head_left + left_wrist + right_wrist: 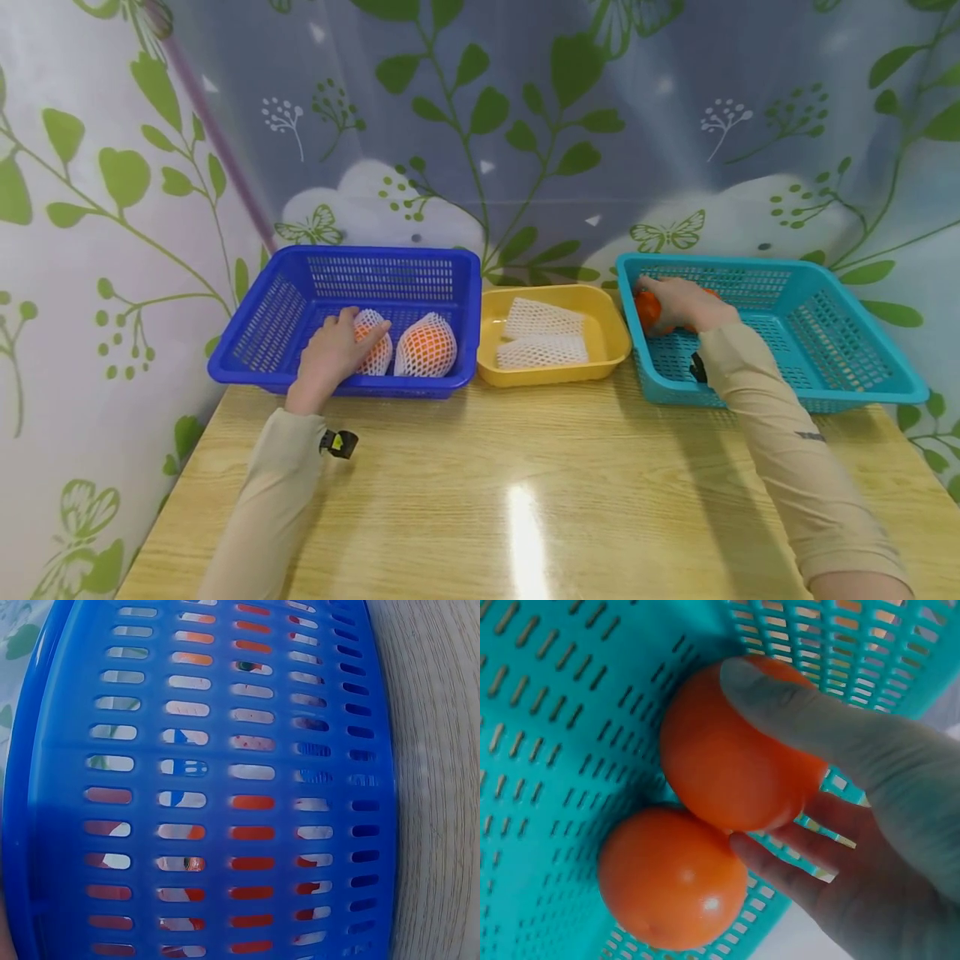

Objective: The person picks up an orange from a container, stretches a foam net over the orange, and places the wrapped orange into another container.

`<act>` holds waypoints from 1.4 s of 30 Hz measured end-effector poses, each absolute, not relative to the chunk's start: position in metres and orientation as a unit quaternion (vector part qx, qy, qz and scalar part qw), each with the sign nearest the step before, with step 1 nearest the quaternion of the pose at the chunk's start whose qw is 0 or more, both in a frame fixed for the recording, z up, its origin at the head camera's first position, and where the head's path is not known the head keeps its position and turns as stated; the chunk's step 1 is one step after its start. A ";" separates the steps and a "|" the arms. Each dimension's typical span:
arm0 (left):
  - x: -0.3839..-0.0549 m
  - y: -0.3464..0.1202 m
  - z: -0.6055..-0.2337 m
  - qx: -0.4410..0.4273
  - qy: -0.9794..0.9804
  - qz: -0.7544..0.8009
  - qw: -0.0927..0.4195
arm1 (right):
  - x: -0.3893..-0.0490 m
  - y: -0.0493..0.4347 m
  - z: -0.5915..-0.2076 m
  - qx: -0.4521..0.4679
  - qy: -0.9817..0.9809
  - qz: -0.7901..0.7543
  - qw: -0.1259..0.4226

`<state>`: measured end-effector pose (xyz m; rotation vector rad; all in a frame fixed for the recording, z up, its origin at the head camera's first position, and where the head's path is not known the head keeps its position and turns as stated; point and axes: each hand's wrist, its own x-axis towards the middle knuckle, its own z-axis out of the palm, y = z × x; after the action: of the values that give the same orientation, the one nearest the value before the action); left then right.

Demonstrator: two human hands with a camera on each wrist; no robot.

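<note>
In the blue basket (pixel 345 382), my left hand (pixel 330 350) rests over a round orange fruit in a white foam net (pixel 377 354), thumb on one side and fingers on the other. Beside it sits a second netted fruit (pixel 426 348). The left wrist view shows mostly the basket's slotted wall (pixel 217 817), with orange showing through. Over in the teal basket (pixel 825 400), my right hand (pixel 686 302) grips a smooth orange-red fruit (pixel 731 765), thumb on top and fingers underneath. Another such fruit (pixel 671 881) lies right against it.
Between the baskets stands a yellow tray (pixel 551 375) with two flat white foam nets (pixel 543 352) in it. All three containers line the back of the wooden table (pixel 435 483). Behind them hangs a leaf-patterned curtain (pixel 525 167).
</note>
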<state>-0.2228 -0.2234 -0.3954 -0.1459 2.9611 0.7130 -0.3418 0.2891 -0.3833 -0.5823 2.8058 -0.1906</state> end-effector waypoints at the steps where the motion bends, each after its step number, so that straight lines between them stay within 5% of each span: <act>1: -0.223 -0.223 -0.396 -0.049 0.970 0.236 0.041 | -0.342 0.289 -0.384 -0.199 0.968 -0.067 0.135; 15: -0.219 -0.223 -0.394 -0.061 0.963 0.254 -0.062 | -0.320 0.295 -0.323 -0.187 0.971 -0.136 0.061; 20: -0.214 -0.214 -0.389 -0.046 0.943 0.293 -0.149 | -0.298 0.294 -0.301 -0.180 0.970 -0.163 0.028; 30: -0.189 -0.155 -0.356 0.102 0.864 0.372 -0.323 | -0.247 0.266 -0.299 -0.290 0.907 -0.274 -0.136; 35: -0.175 -0.113 -0.352 0.190 0.833 0.414 -0.313 | -0.226 0.245 -0.311 -0.336 0.880 -0.298 -0.155; 42: -0.164 -0.060 -0.366 0.260 0.833 0.446 -0.198 | -0.202 0.217 -0.334 -0.391 0.851 -0.316 -0.150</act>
<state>-0.1644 -0.0605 -0.3663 0.9373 3.0100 1.6101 -0.2020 0.2165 -0.3336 -1.3616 2.9642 -1.0988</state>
